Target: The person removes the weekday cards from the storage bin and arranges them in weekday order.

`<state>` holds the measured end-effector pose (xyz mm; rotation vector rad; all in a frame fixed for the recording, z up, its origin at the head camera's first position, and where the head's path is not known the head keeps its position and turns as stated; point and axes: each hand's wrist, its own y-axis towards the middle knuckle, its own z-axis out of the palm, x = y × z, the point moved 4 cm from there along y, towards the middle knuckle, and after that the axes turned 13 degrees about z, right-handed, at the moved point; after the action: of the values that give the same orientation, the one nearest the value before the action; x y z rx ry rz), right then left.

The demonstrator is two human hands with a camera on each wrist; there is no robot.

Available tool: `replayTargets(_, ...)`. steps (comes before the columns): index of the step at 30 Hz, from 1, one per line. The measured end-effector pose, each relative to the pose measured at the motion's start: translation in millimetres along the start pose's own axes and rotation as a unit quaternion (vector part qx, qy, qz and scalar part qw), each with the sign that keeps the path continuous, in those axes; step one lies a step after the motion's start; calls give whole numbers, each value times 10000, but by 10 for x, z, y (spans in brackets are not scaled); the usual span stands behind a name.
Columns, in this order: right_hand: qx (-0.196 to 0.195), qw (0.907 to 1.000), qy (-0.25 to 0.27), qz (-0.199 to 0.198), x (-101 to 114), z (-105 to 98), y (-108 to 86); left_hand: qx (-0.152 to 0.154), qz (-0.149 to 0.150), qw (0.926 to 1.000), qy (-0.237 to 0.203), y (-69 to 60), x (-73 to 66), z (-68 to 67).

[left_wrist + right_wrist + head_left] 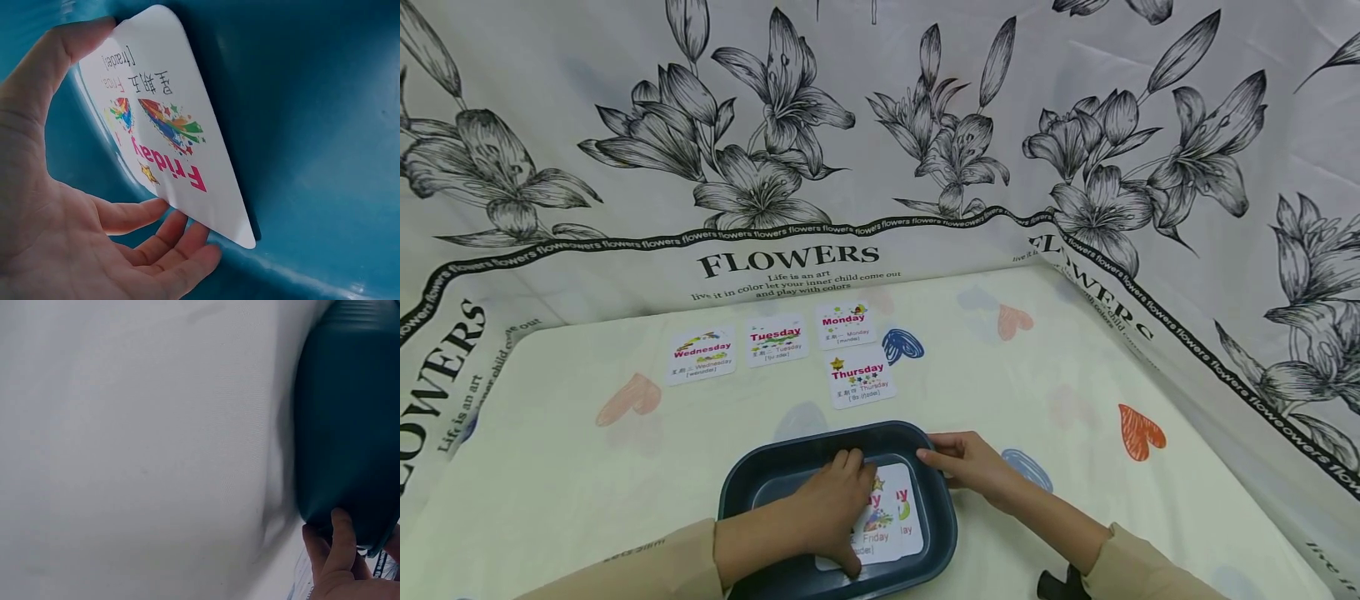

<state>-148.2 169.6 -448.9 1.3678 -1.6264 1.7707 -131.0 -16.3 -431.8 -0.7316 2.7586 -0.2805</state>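
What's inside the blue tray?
The Friday card, gripped by the left hand, and part of a second card showing past its edge. The second card's day is mostly covered; anything beneath the cards can't be seen.

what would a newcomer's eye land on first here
Probably the dark blue tray at the lower middle of the head view, where the left hand holds the Friday card. Beyond it, four more weekday cards lie on the pale tablecloth. Large black flower drawings stand out on the white cloth behind.
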Motion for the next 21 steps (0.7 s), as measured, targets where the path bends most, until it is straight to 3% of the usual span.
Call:
replayTargets(9, 11, 10000, 11, -6, -16, 4, 7, 15, -66, 9996, -266, -18, 29, -78)
replayTargets(16, 57, 10000, -28, -28, -10, -3, 5, -327, -37, 9986, -418, -74, 8, -289)
replayTargets(21, 57, 10000, -2, 11, -12, -9, 7, -392, -12, 9982, -452, -114, -17, -424)
